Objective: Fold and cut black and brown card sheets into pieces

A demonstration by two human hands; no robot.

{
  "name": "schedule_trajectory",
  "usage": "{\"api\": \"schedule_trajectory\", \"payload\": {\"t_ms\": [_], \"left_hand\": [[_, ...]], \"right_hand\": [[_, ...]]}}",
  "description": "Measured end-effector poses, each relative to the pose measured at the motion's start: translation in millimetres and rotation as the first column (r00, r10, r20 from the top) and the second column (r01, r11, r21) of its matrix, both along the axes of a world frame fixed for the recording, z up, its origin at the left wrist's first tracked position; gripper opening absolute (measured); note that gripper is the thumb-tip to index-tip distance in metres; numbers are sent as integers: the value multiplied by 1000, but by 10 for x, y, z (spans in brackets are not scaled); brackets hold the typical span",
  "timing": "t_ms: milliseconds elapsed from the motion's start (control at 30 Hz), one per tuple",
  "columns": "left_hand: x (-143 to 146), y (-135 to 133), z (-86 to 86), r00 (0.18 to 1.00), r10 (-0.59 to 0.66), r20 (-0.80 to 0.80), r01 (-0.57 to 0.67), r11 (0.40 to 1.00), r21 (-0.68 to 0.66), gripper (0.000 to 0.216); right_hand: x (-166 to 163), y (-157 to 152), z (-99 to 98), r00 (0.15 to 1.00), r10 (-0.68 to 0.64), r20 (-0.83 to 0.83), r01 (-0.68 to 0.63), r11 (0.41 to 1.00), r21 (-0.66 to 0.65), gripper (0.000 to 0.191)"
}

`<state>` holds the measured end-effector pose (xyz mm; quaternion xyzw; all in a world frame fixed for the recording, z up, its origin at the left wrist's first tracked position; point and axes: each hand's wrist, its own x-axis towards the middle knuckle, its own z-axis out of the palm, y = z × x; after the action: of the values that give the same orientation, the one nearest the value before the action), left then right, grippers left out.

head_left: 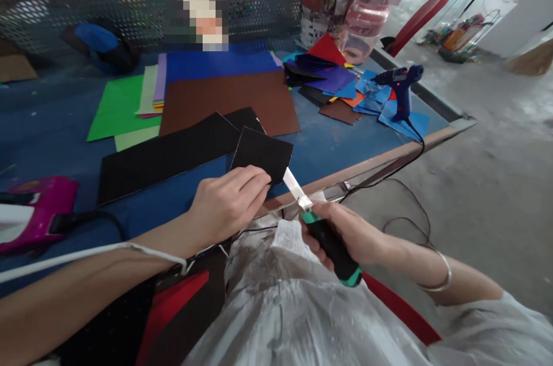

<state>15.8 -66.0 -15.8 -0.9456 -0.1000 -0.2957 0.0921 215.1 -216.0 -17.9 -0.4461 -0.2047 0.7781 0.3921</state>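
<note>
My left hand (228,204) is closed in a pinch on the near edge of a small black sheet (262,153), holding it just above the blue table (337,141). My right hand (345,233) grips a utility knife (330,242) by its black and green handle. The knife's blade (294,185) points up and left and meets the lower right edge of the small black sheet. A larger black sheet (168,155) lies flat on the table just behind my left hand.
A brown sheet (228,102), green sheets (118,106) and a pile of coloured scraps (337,86) lie further back. A blue glue gun (400,92) stands at the right edge with its cord hanging off. A pink tool (41,210) sits at left.
</note>
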Motion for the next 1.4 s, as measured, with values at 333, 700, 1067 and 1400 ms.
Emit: {"api": "schedule_trajectory", "payload": {"t_ms": [333,700,1067,1400], "left_hand": [[-36,-13,59,994,8,113,-8,1000,6,9],[-122,-110,36,987,91,130,-78,992,-101,12],[-142,-131,49,989,87,121,-70,988,-135,12],[-131,-125,73,991,74,111,-67,995,-67,17]], "right_hand": [[-235,8,-240,994,22,-107,2,976,217,48],[-262,-9,-270,983,63,-173,-11,959,285,46],[-272,22,-251,987,67,-148,-17,948,317,46],[-252,-14,-246,993,66,-96,-36,958,286,47]]}}
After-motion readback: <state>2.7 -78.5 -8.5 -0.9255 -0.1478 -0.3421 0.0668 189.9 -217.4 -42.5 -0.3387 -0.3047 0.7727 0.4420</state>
